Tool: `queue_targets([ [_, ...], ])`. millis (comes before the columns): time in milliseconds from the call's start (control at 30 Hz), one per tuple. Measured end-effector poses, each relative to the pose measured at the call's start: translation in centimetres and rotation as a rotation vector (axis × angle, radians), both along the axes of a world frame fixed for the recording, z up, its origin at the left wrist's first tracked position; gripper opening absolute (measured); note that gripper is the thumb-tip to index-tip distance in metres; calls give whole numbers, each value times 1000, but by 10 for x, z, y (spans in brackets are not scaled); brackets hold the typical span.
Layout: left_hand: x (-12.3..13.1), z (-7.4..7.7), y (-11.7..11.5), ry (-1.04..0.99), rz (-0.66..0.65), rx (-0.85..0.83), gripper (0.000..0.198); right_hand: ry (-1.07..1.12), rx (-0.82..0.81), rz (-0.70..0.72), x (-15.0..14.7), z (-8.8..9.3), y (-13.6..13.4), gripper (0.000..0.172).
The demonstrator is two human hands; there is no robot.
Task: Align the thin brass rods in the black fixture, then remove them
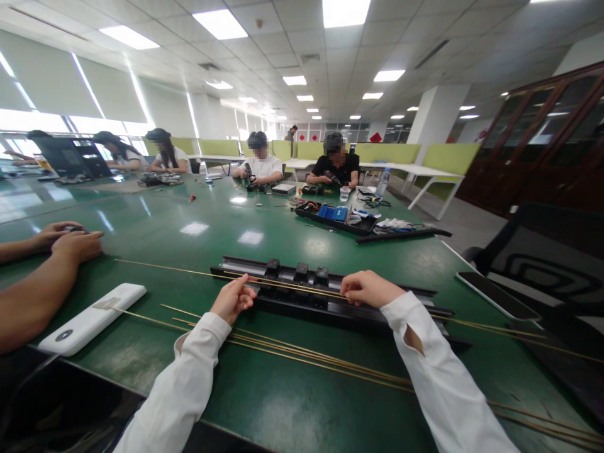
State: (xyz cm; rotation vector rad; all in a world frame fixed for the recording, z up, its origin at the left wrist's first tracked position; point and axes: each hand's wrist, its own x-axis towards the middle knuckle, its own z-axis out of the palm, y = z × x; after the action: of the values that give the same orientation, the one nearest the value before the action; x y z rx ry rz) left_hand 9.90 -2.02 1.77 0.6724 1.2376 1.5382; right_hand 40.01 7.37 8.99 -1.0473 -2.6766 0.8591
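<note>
Several thin brass-coloured rods [292, 286] run crosswise between my hands, above a long black rail assembly [340, 318]. My left hand [233, 299] is closed at the fingertips round them, near the rail's left part. My right hand [370, 288] pinches the same rods farther right; its fingertips are partly hidden. Three black blocks [272, 268] stand in a row along the rail behind the rods. More loose brass rods [302, 353] lie on the green table [292, 402] in front of the rail, passing under both forearms.
To the left lies a white oblong device [94, 318], beside another person's hands [75, 242] holding a small dark object. A phone [497, 296] rests at the right edge near a black chair [547, 264]. Farther back are a tool tray [335, 217], a bottle [383, 182] and seated people.
</note>
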Motion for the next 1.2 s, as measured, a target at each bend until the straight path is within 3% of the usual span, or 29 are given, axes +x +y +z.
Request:
queue_targets([
  [500, -1, -2, 1, 4, 2, 0, 22, 30, 152, -59, -1, 0, 3, 18],
  [1200, 5, 6, 0, 1, 10, -15, 23, 78, 107, 36, -16, -1, -8, 17],
])
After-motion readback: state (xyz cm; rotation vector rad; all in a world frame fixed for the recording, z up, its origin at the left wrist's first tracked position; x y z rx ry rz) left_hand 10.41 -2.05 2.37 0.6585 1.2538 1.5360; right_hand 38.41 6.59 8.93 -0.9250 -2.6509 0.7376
